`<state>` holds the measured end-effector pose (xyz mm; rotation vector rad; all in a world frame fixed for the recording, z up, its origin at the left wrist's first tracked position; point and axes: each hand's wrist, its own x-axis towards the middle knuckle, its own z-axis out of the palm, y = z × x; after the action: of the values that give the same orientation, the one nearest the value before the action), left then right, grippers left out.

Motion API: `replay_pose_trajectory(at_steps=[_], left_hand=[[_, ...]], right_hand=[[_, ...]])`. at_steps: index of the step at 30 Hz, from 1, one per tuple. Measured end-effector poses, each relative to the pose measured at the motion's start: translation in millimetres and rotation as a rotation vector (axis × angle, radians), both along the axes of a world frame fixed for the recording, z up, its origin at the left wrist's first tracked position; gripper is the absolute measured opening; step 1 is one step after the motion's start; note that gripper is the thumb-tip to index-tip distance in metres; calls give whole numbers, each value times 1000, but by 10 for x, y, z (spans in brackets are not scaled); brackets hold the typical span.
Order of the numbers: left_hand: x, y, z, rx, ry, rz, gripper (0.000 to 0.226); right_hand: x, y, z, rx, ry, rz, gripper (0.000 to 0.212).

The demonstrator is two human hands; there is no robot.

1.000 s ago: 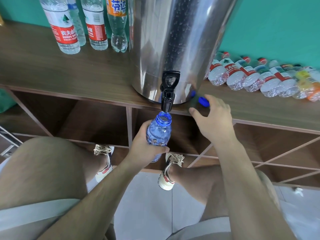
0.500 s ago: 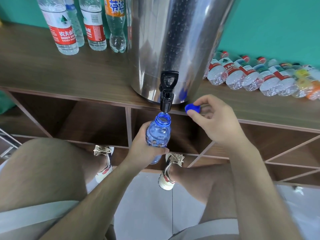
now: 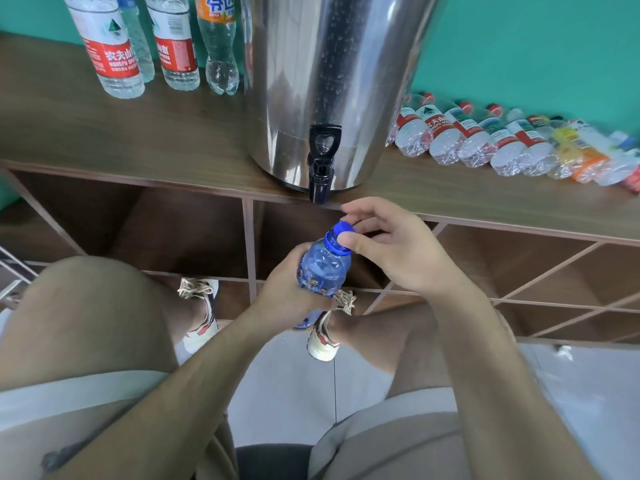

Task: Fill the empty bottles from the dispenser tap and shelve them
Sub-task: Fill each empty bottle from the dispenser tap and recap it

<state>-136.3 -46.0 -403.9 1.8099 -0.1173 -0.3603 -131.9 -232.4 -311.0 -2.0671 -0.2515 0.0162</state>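
Wood shelf (image 3: 138, 133), bottle (image 3: 322, 268) lowered from tap (image 3: 322, 168), left hand (image 3: 284, 296) gripping, right hand (image 3: 398, 251) pinching cap (image 3: 346, 227)

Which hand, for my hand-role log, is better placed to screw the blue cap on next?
Right. The right hand pinches the blue cap at the neck; the left hand grips the blue bottle.

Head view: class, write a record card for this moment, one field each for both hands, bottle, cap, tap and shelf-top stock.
left hand: grips blue bottle round its body
right hand: pinches blue cap on the bottle's mouth
tap: black, on steel dispenser; no stream visible
upright bottles: left of dispenser
lying bottles: row right of dispenser, on shelf top
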Motion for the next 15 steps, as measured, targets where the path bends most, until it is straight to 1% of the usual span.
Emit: replay_pose_trajectory(at_steps=[4,8,10,11,12,13,15], left_hand=[[-144,-4,110,-7,10,-59,81],[-268,44,271,-58,6,-144,75],[-321,68,357,-83,26,-217,72],[-345,78,386,-93,32,-245,71],[-368,84,413,-96,31,-264,70],[-395,89,437,-96,28,-278,69],[-440,91,490,-110,12,-301,70]], right_hand=[[-179,-57,234,-131,11,95,31],[-328,-146,498,-232,48,197,38],[-400,-158,639,-315,47,201,33],[-431,-148,705,-416,32,187,27],[-463,-117,761,-561,6,173,22],[-498,-73,784,-711,-24,164,23],[-564,2,750,-935,-119,134,45]])
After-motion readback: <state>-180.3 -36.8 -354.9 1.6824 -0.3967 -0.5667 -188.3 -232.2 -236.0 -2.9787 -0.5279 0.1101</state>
